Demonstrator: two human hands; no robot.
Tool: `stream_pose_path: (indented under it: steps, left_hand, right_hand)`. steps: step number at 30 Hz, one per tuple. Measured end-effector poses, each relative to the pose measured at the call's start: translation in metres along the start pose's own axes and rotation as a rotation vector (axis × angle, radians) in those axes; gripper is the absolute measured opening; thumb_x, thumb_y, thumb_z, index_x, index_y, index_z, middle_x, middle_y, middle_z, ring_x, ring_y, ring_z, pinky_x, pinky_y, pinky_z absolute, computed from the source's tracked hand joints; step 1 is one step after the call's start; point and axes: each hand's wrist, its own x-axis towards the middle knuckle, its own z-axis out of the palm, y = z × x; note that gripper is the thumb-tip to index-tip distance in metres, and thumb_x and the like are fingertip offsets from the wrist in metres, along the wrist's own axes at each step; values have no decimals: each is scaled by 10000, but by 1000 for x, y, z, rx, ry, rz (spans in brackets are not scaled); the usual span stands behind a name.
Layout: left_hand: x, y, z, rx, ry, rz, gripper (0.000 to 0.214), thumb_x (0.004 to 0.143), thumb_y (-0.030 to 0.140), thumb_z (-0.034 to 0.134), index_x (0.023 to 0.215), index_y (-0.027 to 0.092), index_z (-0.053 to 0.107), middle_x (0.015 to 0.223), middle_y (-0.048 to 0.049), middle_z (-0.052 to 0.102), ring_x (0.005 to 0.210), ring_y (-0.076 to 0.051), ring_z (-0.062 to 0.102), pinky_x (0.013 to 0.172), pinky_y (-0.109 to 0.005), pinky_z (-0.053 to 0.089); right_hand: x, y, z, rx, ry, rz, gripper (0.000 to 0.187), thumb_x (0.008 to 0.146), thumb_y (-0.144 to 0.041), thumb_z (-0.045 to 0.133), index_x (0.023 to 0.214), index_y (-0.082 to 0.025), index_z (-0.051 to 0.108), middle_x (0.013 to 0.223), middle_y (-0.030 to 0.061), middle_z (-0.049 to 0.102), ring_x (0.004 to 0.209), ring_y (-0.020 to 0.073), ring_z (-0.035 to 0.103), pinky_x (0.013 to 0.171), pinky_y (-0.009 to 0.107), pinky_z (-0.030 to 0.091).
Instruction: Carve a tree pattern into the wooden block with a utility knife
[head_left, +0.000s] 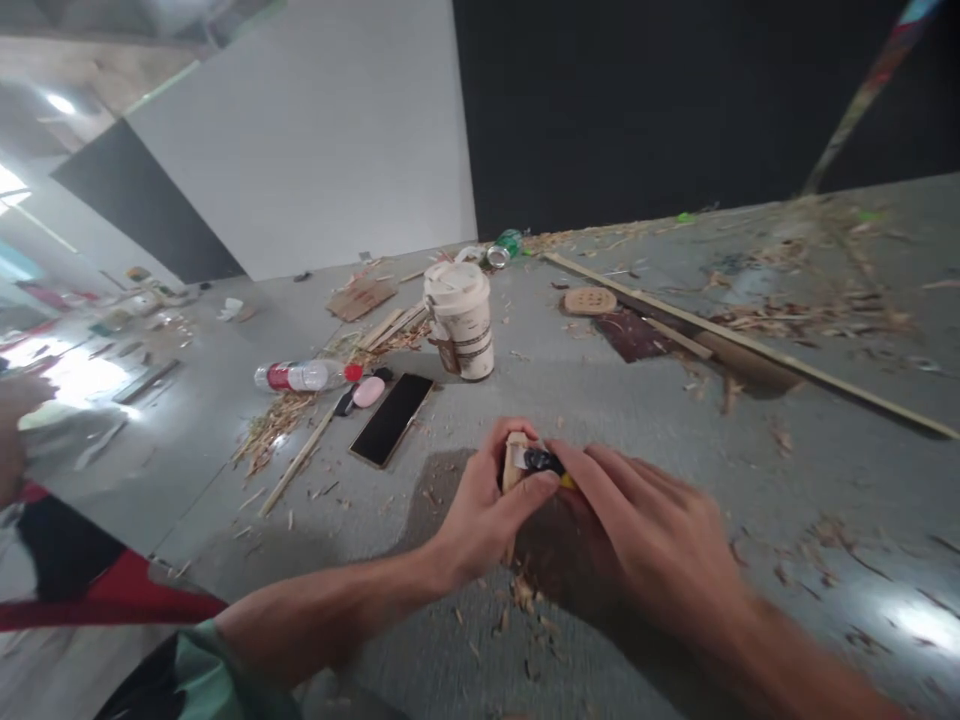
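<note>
Left hand (484,505) clasps a pale wooden block (513,472), seemingly bracing it against the black-and-yellow bladed tool (541,460) the right hand (651,512) grasps.

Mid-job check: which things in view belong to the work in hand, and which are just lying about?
Part of the work:
- small wooden piece, in the left hand
- black-and-yellow tool, in the right hand

Apparently just lying about:
- lidded cup
- phone
- plastic bottle
- green can
- pink oval object
</note>
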Motion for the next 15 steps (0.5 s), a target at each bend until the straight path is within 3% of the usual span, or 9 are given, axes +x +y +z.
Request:
stream_pose_path:
  steps: [4,8,12,15]
  left_hand:
    - [-3,2,-2,-6,31,-9,399,967,502,732,1194,228,552,977,-10,524,891,-162,488,828,-298,449]
    - [-7,6,-3,66,59,-42,398,963,515,732,1174,229,553,911,7,525,814,-149,474,755,-292,431]
    - [-8,9,-2,96,107,-33,335,984,475,701,1154,231,547,899,8,546,772,-139,475,714,-290,416]
    - [-4,9,-3,74,83,-31,331,966,437,705,1166,228,544,924,3,559,785,-138,489,725,-292,429]
  right_hand:
    - [4,-12,4,-18,10,52,274,1138,-228,420,1312,-143,613,945,74,786,722,203,730,651,344,510]
    - [1,-16,2,26,3,98,287,1131,-238,432,1334,-146,613,959,75,790,704,198,740,627,336,533]
    - [-1,-10,-2,63,20,193,283,1128,-259,448,1339,-178,617,984,79,808,665,185,742,578,312,532]
    - [-2,-2,-3,164,-8,167,268,1128,-262,433,1319,-200,611,1019,80,812,696,175,751,601,296,544]
